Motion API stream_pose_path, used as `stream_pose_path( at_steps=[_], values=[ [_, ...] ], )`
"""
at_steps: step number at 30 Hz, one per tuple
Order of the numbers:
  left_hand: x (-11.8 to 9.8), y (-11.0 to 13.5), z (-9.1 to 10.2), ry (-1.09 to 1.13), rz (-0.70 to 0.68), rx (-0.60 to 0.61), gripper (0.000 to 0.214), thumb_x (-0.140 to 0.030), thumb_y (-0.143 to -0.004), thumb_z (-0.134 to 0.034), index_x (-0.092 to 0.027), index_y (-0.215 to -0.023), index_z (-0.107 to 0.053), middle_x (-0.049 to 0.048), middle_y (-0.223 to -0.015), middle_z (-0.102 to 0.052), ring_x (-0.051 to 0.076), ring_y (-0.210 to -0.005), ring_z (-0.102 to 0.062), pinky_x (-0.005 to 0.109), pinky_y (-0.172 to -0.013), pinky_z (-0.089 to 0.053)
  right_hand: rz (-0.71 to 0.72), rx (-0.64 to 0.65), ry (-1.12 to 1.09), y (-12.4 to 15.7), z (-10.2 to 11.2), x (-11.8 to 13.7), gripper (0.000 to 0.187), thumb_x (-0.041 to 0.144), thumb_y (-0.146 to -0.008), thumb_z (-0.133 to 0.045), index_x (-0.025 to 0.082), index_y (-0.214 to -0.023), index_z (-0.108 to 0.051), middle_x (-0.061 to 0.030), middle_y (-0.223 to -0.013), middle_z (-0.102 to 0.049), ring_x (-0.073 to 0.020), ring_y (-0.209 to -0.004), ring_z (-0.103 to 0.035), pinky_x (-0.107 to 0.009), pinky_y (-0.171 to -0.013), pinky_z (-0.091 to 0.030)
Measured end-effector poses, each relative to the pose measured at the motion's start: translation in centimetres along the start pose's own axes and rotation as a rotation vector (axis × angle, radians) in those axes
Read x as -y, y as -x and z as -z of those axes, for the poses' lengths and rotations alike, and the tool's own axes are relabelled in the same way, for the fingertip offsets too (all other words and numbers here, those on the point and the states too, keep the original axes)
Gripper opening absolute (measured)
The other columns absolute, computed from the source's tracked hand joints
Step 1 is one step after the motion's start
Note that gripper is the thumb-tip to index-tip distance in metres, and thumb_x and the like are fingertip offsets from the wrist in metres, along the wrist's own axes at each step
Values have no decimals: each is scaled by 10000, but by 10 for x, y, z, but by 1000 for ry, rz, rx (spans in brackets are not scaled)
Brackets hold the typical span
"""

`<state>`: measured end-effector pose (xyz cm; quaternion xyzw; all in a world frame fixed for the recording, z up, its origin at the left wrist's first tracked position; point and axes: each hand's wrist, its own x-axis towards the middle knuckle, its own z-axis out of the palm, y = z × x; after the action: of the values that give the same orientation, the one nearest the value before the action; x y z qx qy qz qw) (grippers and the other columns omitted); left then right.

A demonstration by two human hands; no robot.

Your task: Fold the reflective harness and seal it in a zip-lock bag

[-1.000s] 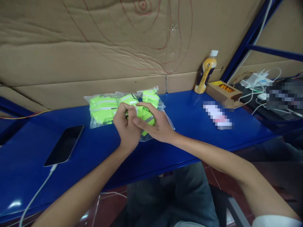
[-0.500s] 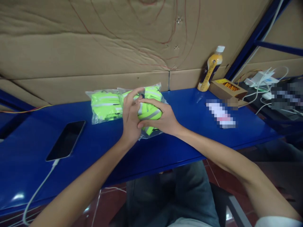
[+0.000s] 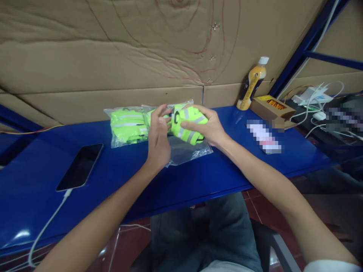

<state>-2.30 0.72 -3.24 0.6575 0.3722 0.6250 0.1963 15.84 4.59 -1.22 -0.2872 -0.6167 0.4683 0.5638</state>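
My right hand [image 3: 209, 128] grips a folded neon-yellow vest with grey reflective bands [image 3: 187, 125], lifted a little above the blue table [image 3: 119, 173]. My left hand [image 3: 159, 139] is beside it with fingers raised, touching the vest's left edge and the mouth of a clear plastic bag [image 3: 184, 152] that lies flat and empty under the vest. To the left lie bagged yellow vests [image 3: 127, 125] against the cardboard wall.
A black phone [image 3: 79, 166] on a white cable lies at the left. A yellow drink bottle [image 3: 252, 84] and a small open cardboard box [image 3: 270, 107] stand at the back right. White chargers and cables [image 3: 312, 99] lie further right. My knees are under the table edge.
The folded vest has come out of its clear bag to the right in my right hand. The bag now lies flat on the table. My left hand's fingers have opened.
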Motion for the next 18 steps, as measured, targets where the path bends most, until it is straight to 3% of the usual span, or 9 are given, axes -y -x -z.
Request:
stream_pose_path(
  at_steps=[2, 5, 7, 10, 12, 14, 16, 18],
  values=[
    [-5, 3, 1, -213, -135, 84, 494, -601, -1123, -466, -262, -1449, -617, 148, -1422, -671, 313, -1289, -661, 508, -1099, -529, -26, -98, -60, -8, 17, -1, 675, 498, -587, -1038, 236, -1144, -763, -47, -1130, -818, -243, -1018, -780, -442, -929, -680],
    [-6, 13, -4, -495, -276, 447, 601, -611, -1058, -597, -182, -1479, -611, 204, -1464, -648, 412, -1404, -565, 624, -1204, -439, -54, -212, -103, -16, 45, 0, 690, 512, -600, -1030, 251, -1169, -739, -48, -1117, -811, -234, -898, -780, -421, -775, -701],
    [0, 21, -8, -597, -280, 670, 680, -596, -1056, -603, -153, -1567, -539, 235, -1583, -564, 461, -1497, -479, 678, -1244, -385, -84, -254, -110, -19, 60, 0, 712, 532, -614, -1019, 259, -1202, -725, -49, -1087, -807, -218, -758, -752, -392, -618, -675],
    [8, 25, -7, -634, -247, 865, 441, -374, -1115, -504, -171, -1496, -593, 204, -1554, -592, 418, -1481, -507, 636, -1222, -427, -109, -297, -107, -21, 71, -2, 734, 539, -604, -1021, 257, -1208, -713, -51, -1059, -801, -198, -652, -707, -346, -479, -612],
    [6, 20, -2, -593, -202, 877, 301, -220, -1092, -462, -176, -1308, -666, 163, -1338, -700, 336, -1295, -639, 505, -1107, -524, -130, -306, -115, -22, 73, -3, 748, 529, -584, -1034, 255, -1197, -704, -51, -1061, -800, -201, -663, -710, -329, -452, -600],
    [0, 11, 4, -544, -134, 796, 214, -167, -1051, -482, -190, -1151, -670, 98, -1112, -737, 250, -1002, -701, 381, -912, -554, -159, -280, -133, -22, 74, -3, 763, 504, -559, -1051, 250, -1185, -695, -45, -1042, -801, -197, -666, -710, -310, -436, -594],
    [-8, 2, 10, -508, -77, 675, 157, -203, -1047, -516, -202, -1101, -664, 41, -975, -734, 188, -774, -652, 319, -753, -504, -190, -194, -160, -20, 74, 1, 740, 478, -572, -1053, 241, -1174, -693, -32, -980, -796, -178, -631, -696, -283, -414, -574],
    [-12, -3, 14, -487, -66, 545, 181, -270, -1075, -516, -203, -1109, -681, 17, -904, -727, 159, -679, -593, 298, -677, -445, -221, -50, -195, -17, 74, 8, 708, 472, -615, -1040, 228, -1185, -698, -14, -907, -784, -159, -571, -677, -257, -388, -546]
  ],
)
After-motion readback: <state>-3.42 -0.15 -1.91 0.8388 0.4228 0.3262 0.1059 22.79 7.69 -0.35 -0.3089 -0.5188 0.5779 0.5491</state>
